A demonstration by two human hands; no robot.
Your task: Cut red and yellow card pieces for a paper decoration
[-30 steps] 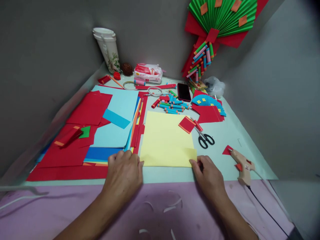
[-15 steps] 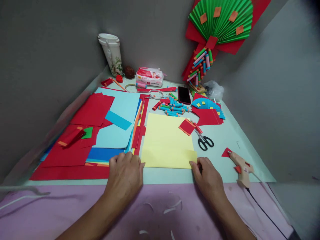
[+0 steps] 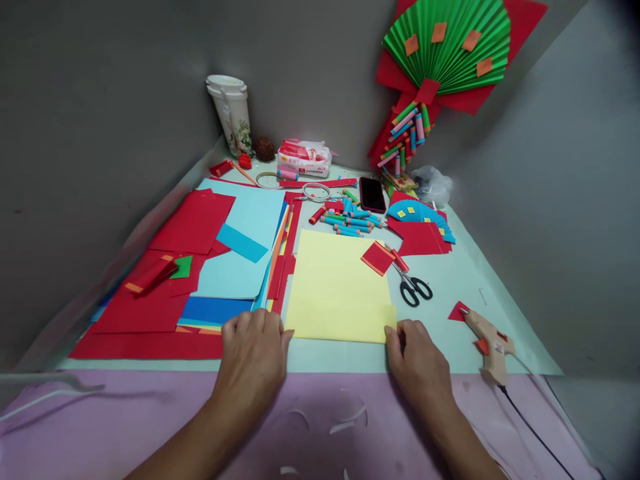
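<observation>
A sheet of yellow paper (image 3: 335, 283) lies flat on the pale green mat, its near edge folded over in a band. My left hand (image 3: 256, 347) is closed at the near left corner of the sheet, thumb against the paper. At the near right corner, my right hand (image 3: 417, 357) pinches the edge between thumb and curled fingers. A red paper square with orange borders (image 3: 377, 258) rests over the sheet's right side. Beside it are black-handled scissors (image 3: 416, 291), their blades partly hidden by the red paper.
Stacked red paper (image 3: 140, 307) and a light blue sheet (image 3: 230, 273) lie left. Small rolled paper tubes (image 3: 350, 223) are heaped behind, near a phone (image 3: 373, 195). A glue gun (image 3: 493, 347) with its cord sits right. A green paper fan (image 3: 450, 47) hangs at the back.
The whole view has shifted slightly, so everything appears a little lower and to the right. Both hands keep their places at the corners of the yellow paper.
</observation>
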